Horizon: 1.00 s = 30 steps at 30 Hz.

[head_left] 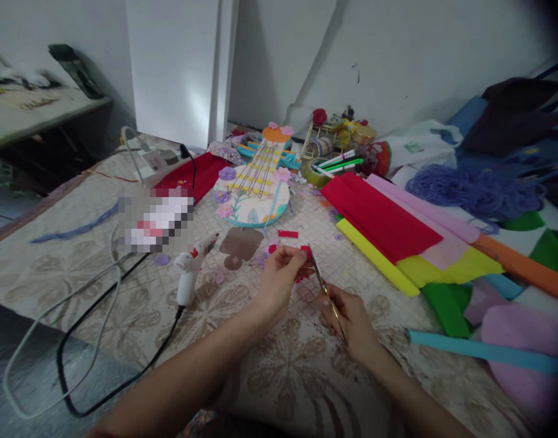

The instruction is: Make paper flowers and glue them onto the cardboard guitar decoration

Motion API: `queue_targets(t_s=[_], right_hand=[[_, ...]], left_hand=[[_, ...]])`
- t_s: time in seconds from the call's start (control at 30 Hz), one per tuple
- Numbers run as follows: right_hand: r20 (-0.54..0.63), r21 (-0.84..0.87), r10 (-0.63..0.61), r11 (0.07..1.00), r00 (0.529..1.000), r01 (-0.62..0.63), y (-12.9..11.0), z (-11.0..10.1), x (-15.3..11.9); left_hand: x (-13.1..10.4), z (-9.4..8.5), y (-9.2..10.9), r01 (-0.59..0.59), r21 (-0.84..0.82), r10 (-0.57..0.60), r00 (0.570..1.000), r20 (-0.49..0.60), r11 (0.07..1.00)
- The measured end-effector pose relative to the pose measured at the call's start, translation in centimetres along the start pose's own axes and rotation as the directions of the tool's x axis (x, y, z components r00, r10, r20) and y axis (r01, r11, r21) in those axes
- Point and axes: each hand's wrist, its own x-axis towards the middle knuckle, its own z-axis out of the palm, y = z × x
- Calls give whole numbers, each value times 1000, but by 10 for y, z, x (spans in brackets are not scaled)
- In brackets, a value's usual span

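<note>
My left hand pinches a small red piece of paper between thumb and fingers. Gold-handled scissors are gripped in my right hand, their blades reaching up to the edge of the red piece. Just beyond my hands, a short red strip lies on the patterned tablecloth. Small red scraps lie beneath the blades. Farther back rests a guitar-shaped craft with an orange top, strings and paper flowers.
A white glue gun with a black cord stands left of my hands. Colored sheets, red on top, spread out to the right. Behind them sits a blue yarn bundle. Markers lie by a tape roll. Cables loop over the table's left edge.
</note>
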Motion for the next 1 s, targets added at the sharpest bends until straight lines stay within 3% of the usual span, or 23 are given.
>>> queue_targets(t_s=[0.4,0.5,0.63,0.73,0.9,1.0], right_hand=[[-10,9,53,999,999,-52,1,-1,1],[-81,-225,-27,974,996,8,0,-12,6],[-160,-644,-46,762,986,-69,1,-28,13],[-190,-762,-73,640,979,-100,4,-31,14],[-191,-736,-161,676,968,-32,11,-32,8],[-168,-746,-214,666,962,17,14,-34,4]], left_hand=[[1,-1,1,20,-2,-20,1000,1,1000],[1,-2,3,21,2,-21,1000,8,1000],[4,-6,7,24,55,-26,999,38,998],[8,-11,9,-2,168,-13,996,92,986],[14,-25,10,-77,434,7,987,160,898],[12,-33,9,-156,605,29,976,214,781]])
